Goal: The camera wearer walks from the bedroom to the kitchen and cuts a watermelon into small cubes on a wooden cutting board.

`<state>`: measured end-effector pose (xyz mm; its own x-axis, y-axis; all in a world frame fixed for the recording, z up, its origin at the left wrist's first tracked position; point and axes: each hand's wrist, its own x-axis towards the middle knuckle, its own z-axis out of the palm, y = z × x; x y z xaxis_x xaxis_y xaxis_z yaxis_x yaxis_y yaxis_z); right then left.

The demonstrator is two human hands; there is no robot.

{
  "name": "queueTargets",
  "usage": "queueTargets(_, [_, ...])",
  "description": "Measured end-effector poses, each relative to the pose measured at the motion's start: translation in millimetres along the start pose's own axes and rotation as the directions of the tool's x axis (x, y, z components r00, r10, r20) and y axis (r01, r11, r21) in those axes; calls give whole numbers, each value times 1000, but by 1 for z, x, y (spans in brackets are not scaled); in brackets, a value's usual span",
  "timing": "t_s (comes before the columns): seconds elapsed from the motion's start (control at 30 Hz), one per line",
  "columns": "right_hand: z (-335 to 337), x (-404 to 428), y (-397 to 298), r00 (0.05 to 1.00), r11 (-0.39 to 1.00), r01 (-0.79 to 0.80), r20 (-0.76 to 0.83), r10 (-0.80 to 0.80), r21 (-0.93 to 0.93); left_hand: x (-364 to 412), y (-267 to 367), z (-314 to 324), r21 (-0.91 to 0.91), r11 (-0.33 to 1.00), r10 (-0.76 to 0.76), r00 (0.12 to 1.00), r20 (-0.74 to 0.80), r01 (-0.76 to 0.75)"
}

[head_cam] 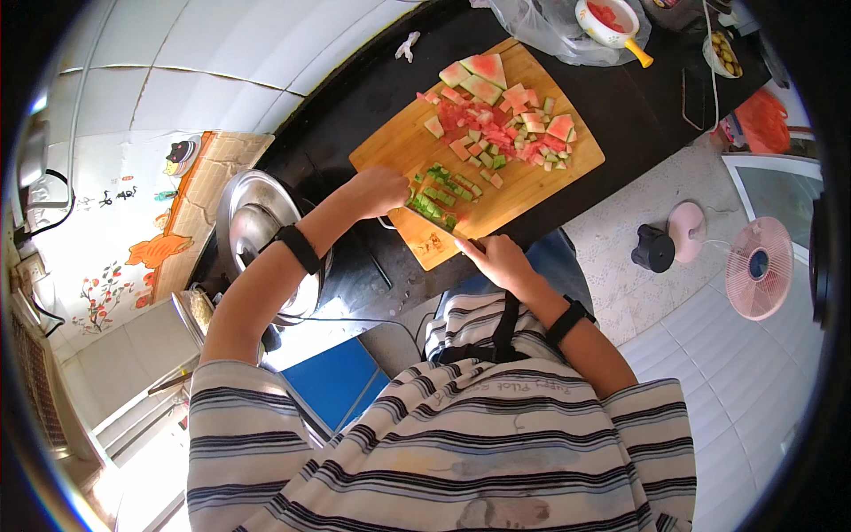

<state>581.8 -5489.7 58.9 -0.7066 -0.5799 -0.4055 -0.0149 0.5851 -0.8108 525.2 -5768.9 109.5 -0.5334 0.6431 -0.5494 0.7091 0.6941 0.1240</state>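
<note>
A wooden cutting board lies at a slant on the dark counter before me. My right hand grips the handle of a kitchen knife, near the board's front edge. Its blade points left, alongside cut green watermelon rind. Curled at the blade's far end is my left hand, beside the rind; its fingertips are hidden, so I cannot tell whether it holds anything. Farther back on the board are diced red watermelon flesh, pale rind cubes and larger watermelon wedges.
To the left stands a metal pan with a lid. A plastic bag and a white bowl with a yellow handle, holding red pieces, sit at the back. A phone lies rightward. On the floor is a pink fan.
</note>
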Motion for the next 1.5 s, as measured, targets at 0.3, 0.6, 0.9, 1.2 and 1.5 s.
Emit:
queueTargets(0.3, [12,5,-10,994,995,-101,28,102,-24,8,-18,16,-10,998,64,998,-18,-64])
queueTargets(0.6, [7,7,-55,956,951,-285,42,292,-116,3,-38,29,-125,983,128,989,-77,-137])
queueTargets(0.9, [2,13,-76,932,925,-346,56,358,-157,2,-47,34,-195,963,155,975,-161,-186])
queueTargets(1.2, [2,18,-67,927,929,-354,88,364,-110,6,-52,30,-187,967,162,984,-71,-173])
queueTargets(1.5, [9,19,-36,961,963,-263,72,267,-60,17,-44,33,-62,989,140,987,81,-135])
